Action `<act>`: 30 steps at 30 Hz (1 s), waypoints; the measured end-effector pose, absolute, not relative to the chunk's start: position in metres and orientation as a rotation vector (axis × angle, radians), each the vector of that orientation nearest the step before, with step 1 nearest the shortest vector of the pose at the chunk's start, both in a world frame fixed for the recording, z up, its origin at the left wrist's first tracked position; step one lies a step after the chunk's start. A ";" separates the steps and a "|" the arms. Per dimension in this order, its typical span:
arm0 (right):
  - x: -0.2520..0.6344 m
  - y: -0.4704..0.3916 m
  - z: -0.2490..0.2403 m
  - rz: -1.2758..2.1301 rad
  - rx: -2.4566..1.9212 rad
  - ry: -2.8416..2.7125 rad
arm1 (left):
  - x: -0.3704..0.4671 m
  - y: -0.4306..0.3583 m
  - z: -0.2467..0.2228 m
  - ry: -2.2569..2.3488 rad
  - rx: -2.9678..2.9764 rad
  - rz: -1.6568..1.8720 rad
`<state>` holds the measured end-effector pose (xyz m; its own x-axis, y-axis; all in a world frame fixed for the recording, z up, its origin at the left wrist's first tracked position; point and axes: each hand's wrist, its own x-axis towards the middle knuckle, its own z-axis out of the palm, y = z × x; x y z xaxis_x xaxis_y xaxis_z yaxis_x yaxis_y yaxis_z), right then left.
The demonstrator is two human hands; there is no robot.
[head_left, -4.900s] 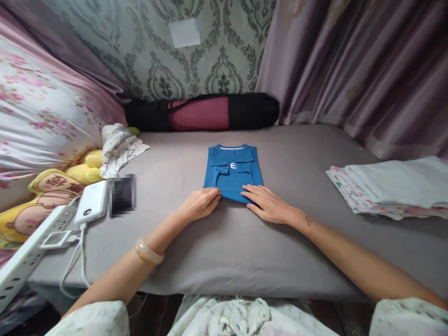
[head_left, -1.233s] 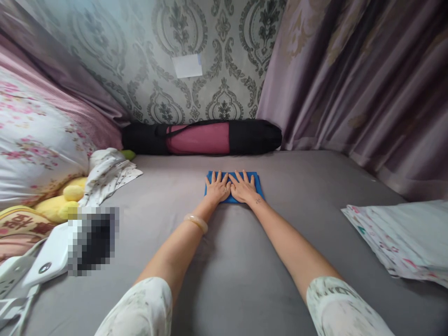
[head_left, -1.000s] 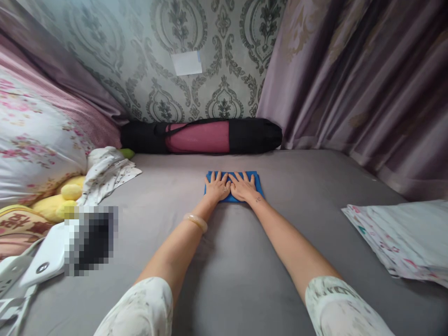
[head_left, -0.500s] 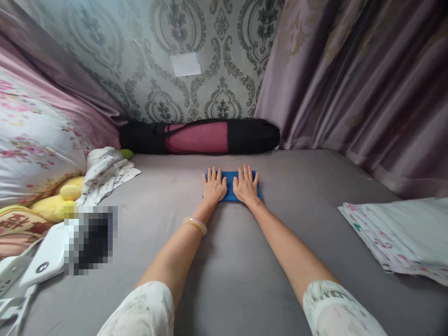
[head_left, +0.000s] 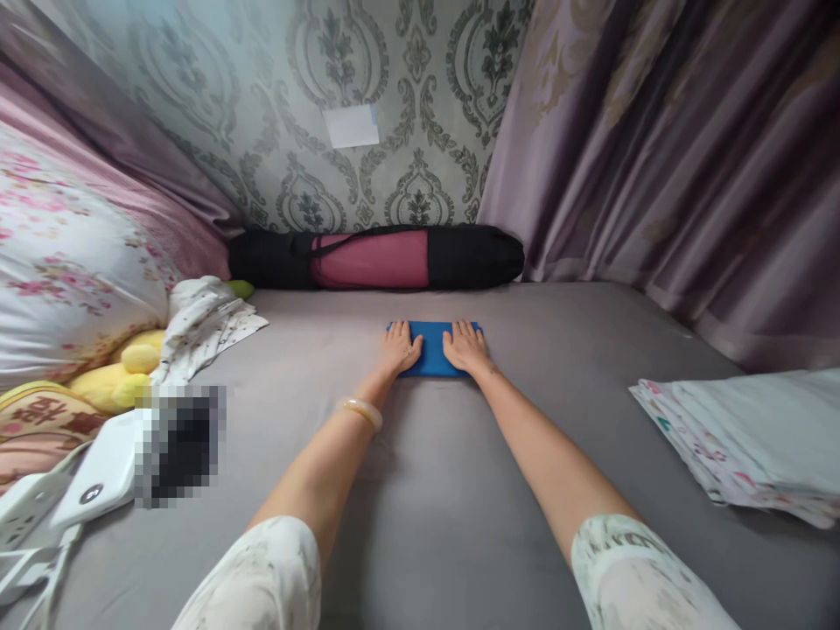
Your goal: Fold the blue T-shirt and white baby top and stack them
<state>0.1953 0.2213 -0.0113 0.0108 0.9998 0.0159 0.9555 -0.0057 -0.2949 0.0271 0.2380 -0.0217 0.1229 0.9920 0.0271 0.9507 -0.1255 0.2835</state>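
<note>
smooth blue cloth (head_left: pixel 433 350), glossy white plastic power bank (head_left: pixel 105 468)

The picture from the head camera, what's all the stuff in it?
blue folded cloth: one, blue, middle
bed-like surface: one, grey, underneath
long bag: one, black and dark pink, back
patterned wall: one, grey-green, behind
paper: one, white, on wall
curtains: two sides, purple
flowery pillow: one, white and pink, left
speckled cloth: one, white, left
green thing: one, back left
plush things: count unclear, mostly yellow, left
power bank: one, white, left
power strip: one, white, left
cables: count unclear, white, left
blurred thing: one, dark, left
cloth stack: one, pale, right
bangle: one, cream, left wrist
sleeves: two, pale, patterned, front
left hand, right hand: on blue folded cloth
</note>
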 end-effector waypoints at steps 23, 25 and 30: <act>0.173 0.191 -0.005 -0.132 -1.927 -2.076 | 0.043 0.197 -0.011 2.075 2.321 0.455; 0.160 0.186 -0.010 -0.115 -1.908 -2.083 | 0.048 0.193 -0.018 2.053 2.300 0.429; 0.155 0.182 -0.022 -0.023 -1.944 -2.101 | 0.047 0.194 -0.031 2.057 2.277 0.413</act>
